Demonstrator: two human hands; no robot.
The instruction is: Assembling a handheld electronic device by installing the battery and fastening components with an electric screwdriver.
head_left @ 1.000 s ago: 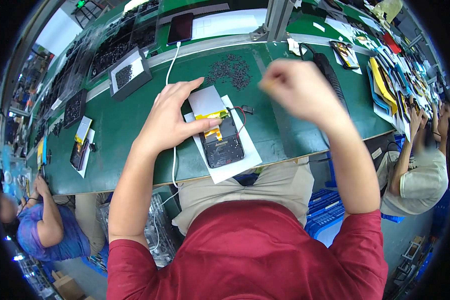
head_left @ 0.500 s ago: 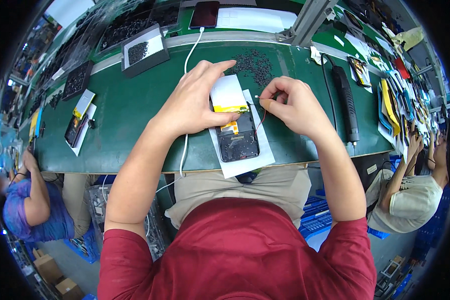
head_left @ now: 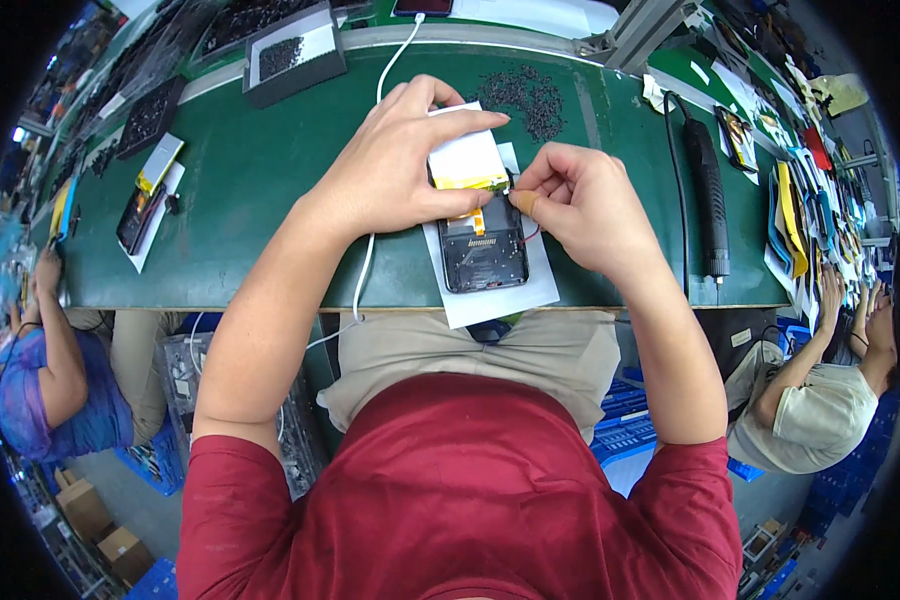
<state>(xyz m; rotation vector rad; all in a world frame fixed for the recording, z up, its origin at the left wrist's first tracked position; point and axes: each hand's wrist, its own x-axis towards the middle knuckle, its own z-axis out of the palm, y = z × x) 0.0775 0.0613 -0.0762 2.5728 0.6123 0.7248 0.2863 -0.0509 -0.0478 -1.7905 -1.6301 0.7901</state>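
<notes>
A black device housing lies on a sheet of white paper at the front of the bench. A flat silver-white battery with a yellow tape band sits at its far end. My left hand grips this battery, fingers over its far side and thumb along the near edge. At the battery's right corner, my right hand is closed in a pinch on the small connector of a thin red wire. The fingertips touch the device's edge there and mostly hide the connector.
Tiny black parts lie scattered beyond my hands. A black electric screwdriver stands to the right, a grey box at back left. Another opened device lies left. A white cable crosses the bench. Co-workers sit on both sides.
My right hand has brought the wire's connector left, from beside the device to the battery's corner. My left index finger has stretched across the battery. The whole view has shifted slightly.
</notes>
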